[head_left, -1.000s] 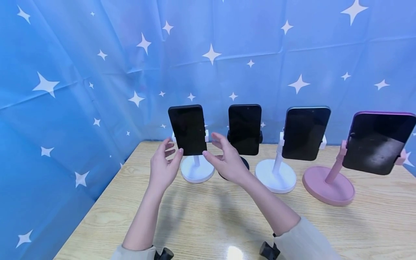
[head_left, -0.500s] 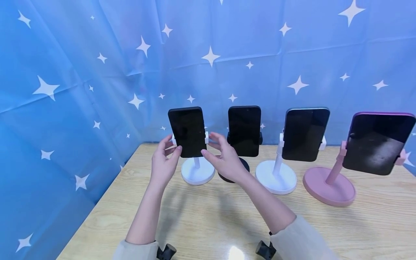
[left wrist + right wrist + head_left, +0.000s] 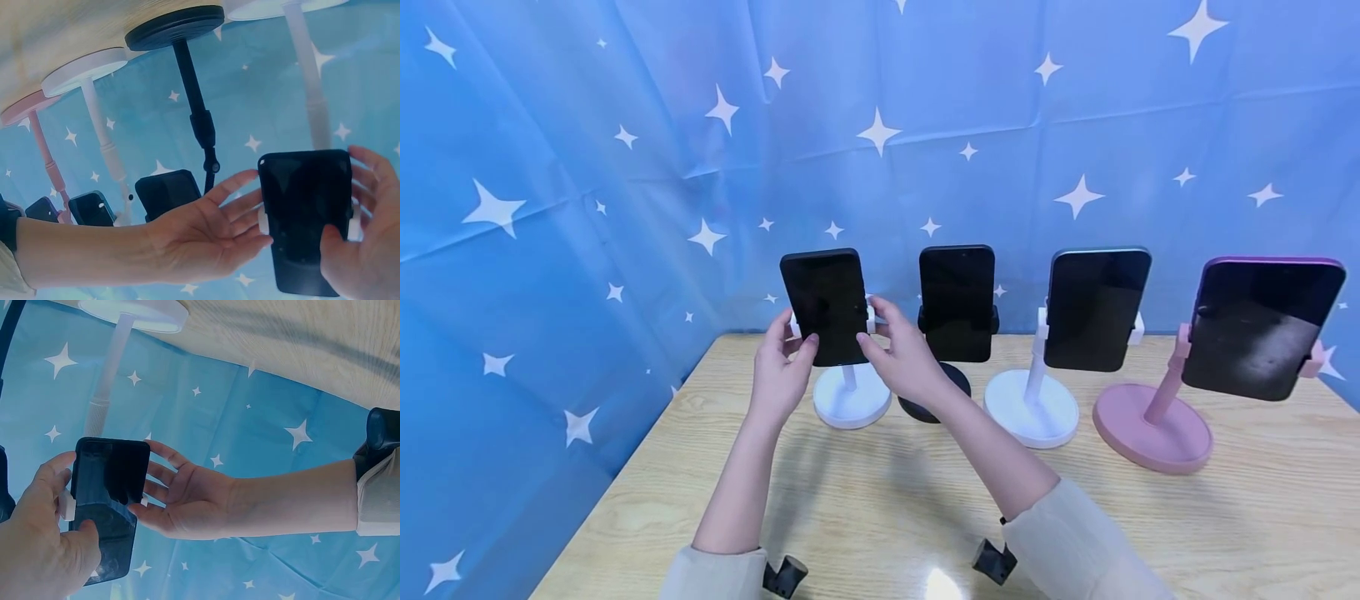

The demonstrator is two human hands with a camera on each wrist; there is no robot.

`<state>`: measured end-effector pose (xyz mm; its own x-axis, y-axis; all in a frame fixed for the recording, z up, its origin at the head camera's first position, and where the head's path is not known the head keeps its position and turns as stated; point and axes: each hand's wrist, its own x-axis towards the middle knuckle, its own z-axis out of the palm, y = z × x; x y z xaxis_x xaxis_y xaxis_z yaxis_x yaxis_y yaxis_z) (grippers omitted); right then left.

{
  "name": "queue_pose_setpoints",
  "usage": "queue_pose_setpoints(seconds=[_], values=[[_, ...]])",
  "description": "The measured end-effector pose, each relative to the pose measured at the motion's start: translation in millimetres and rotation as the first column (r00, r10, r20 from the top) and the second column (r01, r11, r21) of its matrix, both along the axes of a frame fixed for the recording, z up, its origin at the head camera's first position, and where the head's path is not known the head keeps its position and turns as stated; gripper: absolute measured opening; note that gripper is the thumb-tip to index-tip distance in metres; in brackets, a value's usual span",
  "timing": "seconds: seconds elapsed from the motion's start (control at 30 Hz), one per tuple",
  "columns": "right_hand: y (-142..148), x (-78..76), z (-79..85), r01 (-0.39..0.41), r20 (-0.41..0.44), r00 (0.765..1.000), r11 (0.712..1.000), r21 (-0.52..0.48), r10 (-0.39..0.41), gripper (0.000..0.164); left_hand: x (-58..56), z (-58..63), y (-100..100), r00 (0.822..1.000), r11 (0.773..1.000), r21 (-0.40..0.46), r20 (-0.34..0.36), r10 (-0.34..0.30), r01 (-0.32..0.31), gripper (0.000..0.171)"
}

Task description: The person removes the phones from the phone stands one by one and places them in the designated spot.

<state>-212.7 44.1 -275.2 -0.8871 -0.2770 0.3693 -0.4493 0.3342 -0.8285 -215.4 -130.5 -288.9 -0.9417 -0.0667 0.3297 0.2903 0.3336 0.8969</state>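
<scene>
A black phone (image 3: 826,300) stands upright in the clamp of the leftmost white phone stand (image 3: 852,402). My left hand (image 3: 780,375) is at the phone's left edge, thumb on the front and fingers reaching behind. On the right edge, my right hand (image 3: 907,357) does the same, its thumb at the lower corner and its fingers beside the white clamp. The left wrist view, upside down, shows the phone (image 3: 306,212) between both hands. In the right wrist view, the right thumb overlaps the phone's screen (image 3: 112,481), and the left fingertips are right at its opposite edge.
To the right stand a black stand (image 3: 957,383) with a phone (image 3: 957,304), a white stand (image 3: 1032,408) with a blue-edged phone (image 3: 1097,308), and a pink stand (image 3: 1153,427) with a pink-edged phone (image 3: 1262,329). A blue star-patterned curtain (image 3: 820,167) hangs behind the wooden table (image 3: 865,500).
Both hands have closed in from either side, from apart from the phone to its edges, fingers now behind it. The head view has shifted slightly. The stands stay in place.
</scene>
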Motion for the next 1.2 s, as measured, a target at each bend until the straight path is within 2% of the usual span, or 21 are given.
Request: queue_pose_setpoints(seconds=[0.27, 0.47, 0.83, 1.2], values=[[-4.6, -3.3, 0.9, 0.035, 0.027, 0.999, 0.999, 0.020, -0.035, 0.048, -2.8, -0.1, 0.3, 1.000, 1.000, -0.003, -0.027, -0.012, 0.012, 0.042], [-8.5, -6.5, 1.2, 0.059, 0.020, 0.998, 0.997, 0.045, -0.060, 0.048, -4.7, -0.2, -1.4, 0.999, 1.000, -0.001, -0.028, -0.023, 0.023, 0.044], [-9.3, -8.2, 3.4, 0.094, 0.058, 0.993, 0.993, 0.066, -0.098, 0.046, -5.2, 0.4, -0.8, 0.996, 0.998, -0.005, -0.063, -0.058, 0.057, 0.043], [-3.2, -7.0, 5.6, 0.057, 0.052, 0.997, 0.991, 0.117, -0.064, 0.043, -1.5, -0.2, 0.1, 0.998, 0.999, -0.002, -0.040, -0.046, 0.046, 0.039]])
